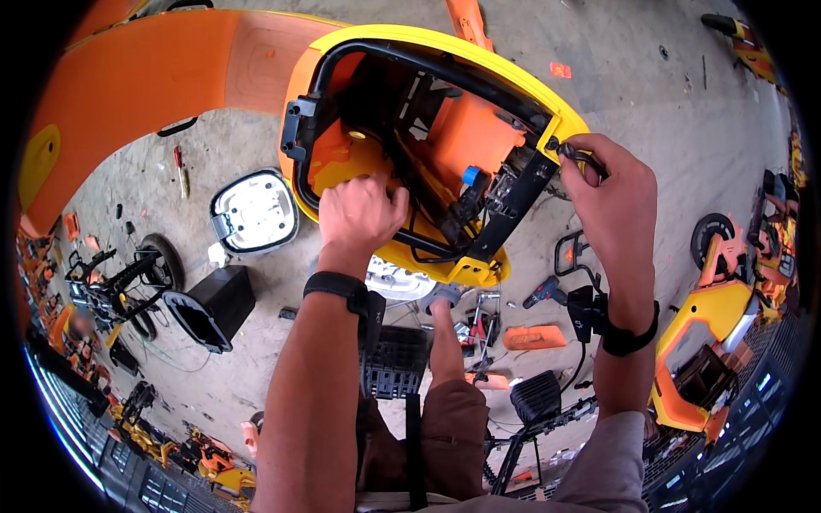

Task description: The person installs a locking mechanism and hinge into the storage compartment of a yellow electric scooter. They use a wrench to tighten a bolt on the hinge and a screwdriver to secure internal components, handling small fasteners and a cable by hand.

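A yellow and orange scooter body (428, 36) lies before me with its seat opening facing up. Black edging (410, 51) runs round the opening, with a hinge bracket (297, 128) on its left side. My left hand (361, 212) is closed over the near left part of the opening; its fingertips are hidden. At the right corner of the opening, my right hand (609, 184) pinches a curved black strip (588, 161), rubber-like, which loops between thumb and fingers. Inside the opening show black parts, an orange panel (475, 132) and a blue cap (470, 176).
A white seat base (255, 212) and a black bin (224, 306) lie on the floor to the left. Below the body are a cordless drill (545, 292), hand tools, an orange panel (534, 338) and a black crate (398, 363). Another yellow scooter body (701, 321) stands at right.
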Demonstrator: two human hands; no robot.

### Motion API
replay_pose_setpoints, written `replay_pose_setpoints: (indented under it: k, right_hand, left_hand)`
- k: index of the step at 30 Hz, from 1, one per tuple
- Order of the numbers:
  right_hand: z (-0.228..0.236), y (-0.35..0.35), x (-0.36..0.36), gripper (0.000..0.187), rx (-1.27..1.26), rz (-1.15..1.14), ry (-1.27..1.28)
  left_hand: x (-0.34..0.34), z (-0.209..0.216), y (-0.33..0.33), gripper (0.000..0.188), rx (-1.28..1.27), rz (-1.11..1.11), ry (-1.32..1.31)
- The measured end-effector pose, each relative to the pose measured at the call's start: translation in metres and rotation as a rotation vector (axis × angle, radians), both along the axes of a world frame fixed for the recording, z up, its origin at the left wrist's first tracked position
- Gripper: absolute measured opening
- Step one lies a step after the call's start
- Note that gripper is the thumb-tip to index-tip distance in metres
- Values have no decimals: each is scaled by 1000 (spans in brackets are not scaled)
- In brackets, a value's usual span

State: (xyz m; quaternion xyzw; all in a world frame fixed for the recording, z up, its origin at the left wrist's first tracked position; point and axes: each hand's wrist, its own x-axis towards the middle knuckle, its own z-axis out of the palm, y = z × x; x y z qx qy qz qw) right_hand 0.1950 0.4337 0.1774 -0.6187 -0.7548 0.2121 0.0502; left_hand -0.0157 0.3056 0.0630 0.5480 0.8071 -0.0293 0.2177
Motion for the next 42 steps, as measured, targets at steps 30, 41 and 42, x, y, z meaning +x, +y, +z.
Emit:
replay_pose_setpoints:
  k: [30,41,42]
  right_hand:
    - [-40,-3,28,24,339,167,331]
    - [-53,-17,26,35,430,20,635]
    - [-48,-27,27,35,439,-26,709]
  left_hand:
    - [-1,1,-14,26,309,88,-273]
    - [-2,-21,-212,13,595,774,-1831]
    - [2,-30,-229,13,483,821,-1850]
